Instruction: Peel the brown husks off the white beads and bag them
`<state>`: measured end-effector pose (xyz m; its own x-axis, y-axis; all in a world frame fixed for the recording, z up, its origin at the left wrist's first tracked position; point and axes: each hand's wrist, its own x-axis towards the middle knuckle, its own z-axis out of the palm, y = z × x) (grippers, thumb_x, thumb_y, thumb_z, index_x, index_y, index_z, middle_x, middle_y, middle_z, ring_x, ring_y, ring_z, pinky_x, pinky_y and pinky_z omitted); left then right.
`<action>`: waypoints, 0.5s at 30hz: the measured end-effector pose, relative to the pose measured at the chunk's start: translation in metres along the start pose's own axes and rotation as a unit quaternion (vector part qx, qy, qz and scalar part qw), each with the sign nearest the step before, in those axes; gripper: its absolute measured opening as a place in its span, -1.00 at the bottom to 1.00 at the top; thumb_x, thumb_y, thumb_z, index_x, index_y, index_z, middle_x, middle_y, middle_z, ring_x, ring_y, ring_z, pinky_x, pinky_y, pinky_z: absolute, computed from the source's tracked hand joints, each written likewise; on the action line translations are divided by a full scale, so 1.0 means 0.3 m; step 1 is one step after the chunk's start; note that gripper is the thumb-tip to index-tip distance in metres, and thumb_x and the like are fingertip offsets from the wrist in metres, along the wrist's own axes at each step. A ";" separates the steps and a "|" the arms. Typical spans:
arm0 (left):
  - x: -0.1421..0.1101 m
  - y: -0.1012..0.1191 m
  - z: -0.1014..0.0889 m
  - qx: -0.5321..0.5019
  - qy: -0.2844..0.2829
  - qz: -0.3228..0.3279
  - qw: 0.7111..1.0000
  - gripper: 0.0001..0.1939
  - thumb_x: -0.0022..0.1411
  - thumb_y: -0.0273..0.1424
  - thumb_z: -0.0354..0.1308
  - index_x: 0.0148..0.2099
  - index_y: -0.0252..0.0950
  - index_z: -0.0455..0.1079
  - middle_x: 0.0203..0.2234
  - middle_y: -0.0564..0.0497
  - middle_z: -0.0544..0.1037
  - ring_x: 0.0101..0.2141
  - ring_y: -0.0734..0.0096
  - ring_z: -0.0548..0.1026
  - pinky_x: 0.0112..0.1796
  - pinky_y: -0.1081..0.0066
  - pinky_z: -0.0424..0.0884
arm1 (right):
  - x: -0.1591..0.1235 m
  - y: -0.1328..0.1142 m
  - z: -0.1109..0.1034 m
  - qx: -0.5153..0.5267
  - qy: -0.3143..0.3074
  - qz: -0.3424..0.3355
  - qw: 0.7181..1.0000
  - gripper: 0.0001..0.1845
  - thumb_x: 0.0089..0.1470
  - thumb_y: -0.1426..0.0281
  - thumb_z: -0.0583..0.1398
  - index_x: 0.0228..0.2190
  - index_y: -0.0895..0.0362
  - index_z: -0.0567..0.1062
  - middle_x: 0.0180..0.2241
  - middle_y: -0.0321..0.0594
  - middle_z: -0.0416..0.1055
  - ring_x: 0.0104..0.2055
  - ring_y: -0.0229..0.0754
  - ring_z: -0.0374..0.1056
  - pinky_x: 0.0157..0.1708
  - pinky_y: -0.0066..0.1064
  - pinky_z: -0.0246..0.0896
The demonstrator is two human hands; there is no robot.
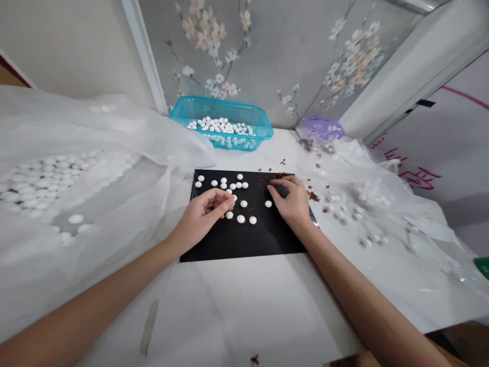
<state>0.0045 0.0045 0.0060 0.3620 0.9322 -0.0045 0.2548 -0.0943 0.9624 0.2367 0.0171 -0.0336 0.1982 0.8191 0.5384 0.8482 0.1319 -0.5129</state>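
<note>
My left hand [204, 216] is over the left half of a black board [248, 242], thumb and forefinger pinching a small white ball [234, 198]. Similar loose white balls [240, 219] lie around it on the board. My right hand [292, 201] is at the board's upper right, thumb and forefinger tips nearly together. Whatever they may hold is too small to make out. Small reddish-brown bits [281, 175] lie just beyond those fingers. One white ball [268, 204] sits just below the right thumb.
Behind the board stands a blue plastic basket [221, 142] with many white balls inside. A large translucent bag [126, 122] of white balls spreads at left. Clear plastic bags [401, 224] and a purple packet [324, 128] lie at right. More reddish-brown bits [314, 196] are scattered on the white table [229, 306].
</note>
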 end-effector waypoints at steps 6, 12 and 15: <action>-0.001 0.003 0.001 0.032 -0.018 0.008 0.999 -0.70 0.10 -0.15 0.15 -0.22 -0.25 0.41 -0.32 0.01 0.54 -0.34 0.41 0.47 -0.40 0.47 0.31 | 0.004 -0.015 -0.005 -0.021 -0.046 -0.039 0.998 -0.85 0.01 0.39 0.15 -0.52 0.10 0.51 -0.40 -0.15 0.41 -0.29 -0.05 0.28 -0.28 -0.16 0.25; -0.003 0.005 -0.002 0.018 -0.045 0.012 0.999 -0.68 0.10 -0.15 0.15 -0.18 -0.23 0.43 -0.32 0.00 0.56 -0.31 0.38 0.48 -0.37 0.43 0.33 | -0.029 -0.108 -0.051 0.037 -0.008 -0.102 0.994 -0.87 0.05 0.43 0.09 -0.45 0.10 0.45 -0.38 -0.18 0.38 -0.31 -0.15 0.32 -0.33 -0.30 0.28; -0.001 -0.002 -0.002 0.023 -0.045 0.008 0.999 -0.67 0.05 -0.17 0.20 -0.18 -0.24 0.43 -0.33 0.01 0.56 -0.32 0.38 0.49 -0.40 0.45 0.32 | -0.070 -0.176 -0.071 0.081 0.020 -0.134 0.987 -0.89 0.06 0.45 0.11 -0.44 0.10 0.44 -0.41 -0.21 0.38 -0.43 -0.25 0.31 -0.47 -0.40 0.25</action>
<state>0.0037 0.0047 0.0058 0.4447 0.8956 -0.0148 0.2875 -0.1271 0.9493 0.1981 -0.0191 -0.0037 -0.0009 0.7205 0.6935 0.7840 0.4311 -0.4468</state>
